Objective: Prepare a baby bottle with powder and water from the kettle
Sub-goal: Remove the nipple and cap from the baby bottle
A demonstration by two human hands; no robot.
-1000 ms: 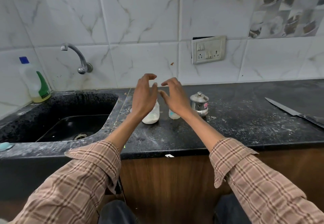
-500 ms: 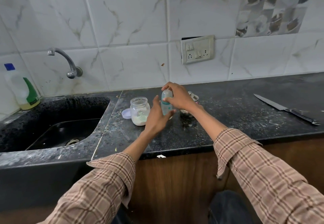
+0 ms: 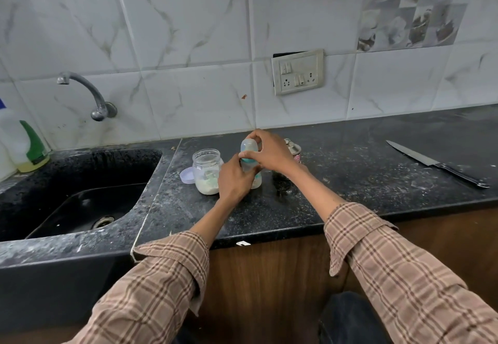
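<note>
On black speckled counter (image 3: pixel 350 182), just right of open glass powder jar (image 3: pixel 207 171): small clear baby bottle with teal collar (image 3: pixel 250 155). Left hand (image 3: pixel 234 179) wraps its body; right hand (image 3: pixel 269 152) pinches domed cap. Risk: hard twist tips bottle into jar, spilling powder.

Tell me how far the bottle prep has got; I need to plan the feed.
Done: the powder jar stands open, its lid beside it. In hand: the left hand grips the baby bottle while the right hand holds its cap. Left: powder and water; the bottle's contents cannot be seen.
</note>
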